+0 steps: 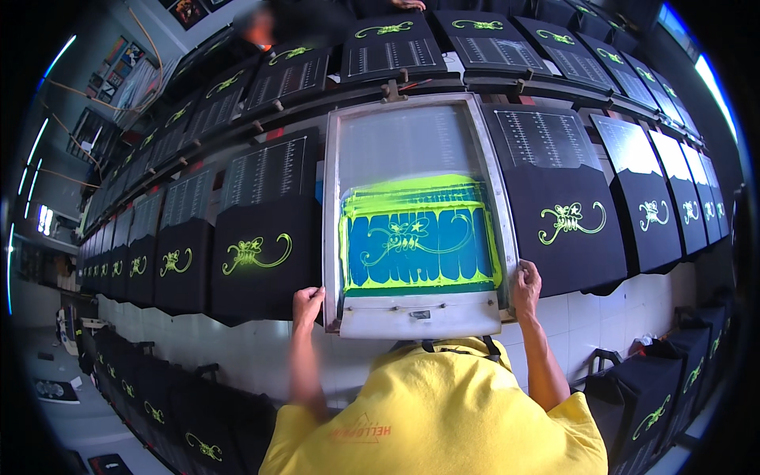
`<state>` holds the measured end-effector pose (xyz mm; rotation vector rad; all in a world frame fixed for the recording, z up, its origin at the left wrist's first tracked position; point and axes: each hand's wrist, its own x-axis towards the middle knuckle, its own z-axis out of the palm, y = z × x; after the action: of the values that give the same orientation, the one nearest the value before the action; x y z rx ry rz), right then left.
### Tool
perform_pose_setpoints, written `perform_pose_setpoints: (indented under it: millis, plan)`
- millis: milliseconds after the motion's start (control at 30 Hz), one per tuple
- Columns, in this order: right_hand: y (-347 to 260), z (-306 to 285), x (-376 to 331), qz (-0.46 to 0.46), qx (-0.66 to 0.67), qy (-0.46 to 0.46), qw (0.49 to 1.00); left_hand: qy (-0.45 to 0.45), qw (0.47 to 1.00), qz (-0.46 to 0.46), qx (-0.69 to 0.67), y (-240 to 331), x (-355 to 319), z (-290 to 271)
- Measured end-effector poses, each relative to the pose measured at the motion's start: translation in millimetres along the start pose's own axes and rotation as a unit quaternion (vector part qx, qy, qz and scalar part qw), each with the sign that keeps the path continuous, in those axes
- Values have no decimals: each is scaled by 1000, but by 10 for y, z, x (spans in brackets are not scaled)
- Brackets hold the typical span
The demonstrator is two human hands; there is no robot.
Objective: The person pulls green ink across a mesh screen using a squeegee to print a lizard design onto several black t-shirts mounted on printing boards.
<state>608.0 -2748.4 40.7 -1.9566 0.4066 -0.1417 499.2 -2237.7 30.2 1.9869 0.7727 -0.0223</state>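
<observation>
A metal-framed printing screen (pixel 339 198) lies flat on a black garment on the long table in front of me. Its blue mesh carries a smeared band of neon yellow-green ink (pixel 412 192) around a curly stencil design. My left hand (pixel 307 305) grips the frame's near left corner. My right hand (pixel 525 286) grips the near right edge. My yellow shirt (pixel 435 412) fills the lower middle of the view.
Black garments (pixel 257 253) with neon green prints lie in rows to the left, to the right (pixel 566 226) and on a second table behind. More black pieces hang below (pixel 657 396). Another person (pixel 261 28) stands at the far left of the back row.
</observation>
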Motion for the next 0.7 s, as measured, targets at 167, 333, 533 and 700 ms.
perform_pose_setpoints:
  millis: [167,333,533,700]
  plan:
    - [-53,-27,0,-17,-27,18,999,-12,995,-22,-94,227,-142,-22]
    - [-77,-155,29,17,34,3,999,17,980,-37,-194,89,-220,35]
    - [-86,-554,122,0,70,-2,998,75,969,-20,-236,421,-618,302]
    - [35,-1191,493,-16,59,-1,998,106,976,-6,-190,793,-959,861]
